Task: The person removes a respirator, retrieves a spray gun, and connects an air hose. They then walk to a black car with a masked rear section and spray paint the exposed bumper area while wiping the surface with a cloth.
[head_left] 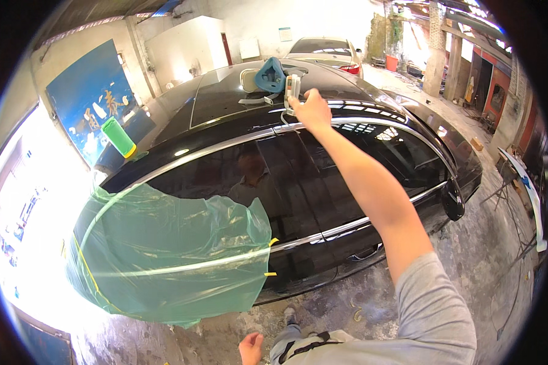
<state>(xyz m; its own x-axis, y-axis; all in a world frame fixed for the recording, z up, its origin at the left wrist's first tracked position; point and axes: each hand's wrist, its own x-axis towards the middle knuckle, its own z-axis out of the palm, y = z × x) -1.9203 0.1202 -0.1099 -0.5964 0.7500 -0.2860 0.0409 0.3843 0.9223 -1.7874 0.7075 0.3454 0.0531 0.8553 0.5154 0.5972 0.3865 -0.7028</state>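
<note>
Fingers first: those of the left hand point(251, 348) curl loosely at the bottom edge, and whether they close on anything, I cannot tell. Those of the right hand point(313, 111) meet a pale piece point(293, 85) up on the roof; gripping or just touching, I can't tell that either!

Now across from the left: a blue panel point(85, 91) leans near the wall, a green roll point(118, 137) with a yellow end tilts on the rear of the black car point(295, 213), and green film point(182, 255) drapes its rear side, yellow tape point(270, 274) at the edge. On the roof sits the blue mask point(271, 76), just left of that pale piece. Beyond, a pale car point(323, 48); farther right, a red bucket point(391, 63).
</note>
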